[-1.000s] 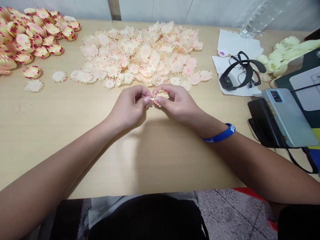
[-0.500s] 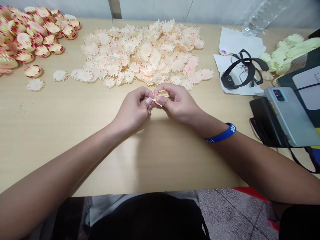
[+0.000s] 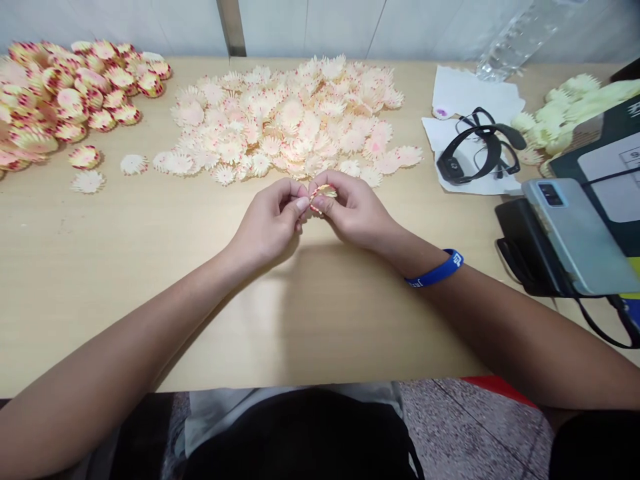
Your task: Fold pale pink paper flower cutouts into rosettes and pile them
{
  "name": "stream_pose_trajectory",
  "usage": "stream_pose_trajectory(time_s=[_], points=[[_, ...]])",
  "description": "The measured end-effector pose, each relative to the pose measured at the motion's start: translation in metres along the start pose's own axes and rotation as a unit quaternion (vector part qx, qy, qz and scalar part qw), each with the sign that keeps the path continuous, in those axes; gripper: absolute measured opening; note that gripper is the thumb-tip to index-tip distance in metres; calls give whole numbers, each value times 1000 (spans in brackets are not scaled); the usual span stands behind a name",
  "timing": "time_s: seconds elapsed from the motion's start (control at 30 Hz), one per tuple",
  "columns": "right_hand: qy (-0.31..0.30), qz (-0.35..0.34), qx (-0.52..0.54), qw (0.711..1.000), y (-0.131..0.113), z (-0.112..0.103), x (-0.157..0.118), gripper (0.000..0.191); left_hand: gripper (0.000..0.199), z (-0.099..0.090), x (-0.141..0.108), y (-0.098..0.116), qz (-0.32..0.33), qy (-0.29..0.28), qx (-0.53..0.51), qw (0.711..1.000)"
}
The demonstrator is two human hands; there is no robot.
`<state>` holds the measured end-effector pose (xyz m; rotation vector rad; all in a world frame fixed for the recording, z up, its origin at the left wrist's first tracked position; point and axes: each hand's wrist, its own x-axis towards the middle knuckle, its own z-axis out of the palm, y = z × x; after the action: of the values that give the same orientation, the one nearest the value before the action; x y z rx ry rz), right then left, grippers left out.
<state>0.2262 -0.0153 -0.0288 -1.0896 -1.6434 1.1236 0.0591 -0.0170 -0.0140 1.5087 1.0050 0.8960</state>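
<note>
Between my two hands, above the table just in front of the pale pile, is a small cream artificial flower piece point(image 3: 327, 190) with a red-tipped fringed edge. My right hand point(image 3: 357, 208) pinches it between thumb and fingers, and the piece curves into a loop there. The thumb and forefinger of my left hand point(image 3: 270, 220) are closed at its left end, with the fingertips of both hands touching. Part of the piece is hidden behind the fingers. Beyond the hands lies a wide pile of flat, fringed cream flower pieces point(image 3: 290, 117) with pink-red tips.
Curled, red-edged flower pieces point(image 3: 70, 100) are heaped at the far left. At right are white paper point(image 3: 453, 90), a black wristband point(image 3: 453, 167), glasses, a phone point(image 3: 575, 233) on a black case, pale green flower pieces point(image 3: 565, 110) and a tilted clear bottle point(image 3: 515, 43).
The view has shifted slightly, so the table items sit a little lower. In my fingers the flower piece has turned and bent into a rounder loop. Both hands stay together.
</note>
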Motion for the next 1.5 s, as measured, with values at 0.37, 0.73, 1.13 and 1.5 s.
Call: stream_pose_trajectory(time_s=[0.37, 0.73, 1.13, 1.5], points=[[11, -7, 63, 998, 3, 0, 1, 37, 26, -15, 8, 2, 16, -33, -10, 999], [-77, -35, -6, 996, -2, 4, -11, 27, 45, -24, -4, 11, 48, -133, 241, 960], [-132, -27, 132, 982, -8, 4, -11, 29, 47, -23, -3, 11, 24, -234, 70, 969], [-93, -22, 121, 988, -3, 1, -8, 30, 42, -23, -2, 7, 36, -243, 36, 969]])
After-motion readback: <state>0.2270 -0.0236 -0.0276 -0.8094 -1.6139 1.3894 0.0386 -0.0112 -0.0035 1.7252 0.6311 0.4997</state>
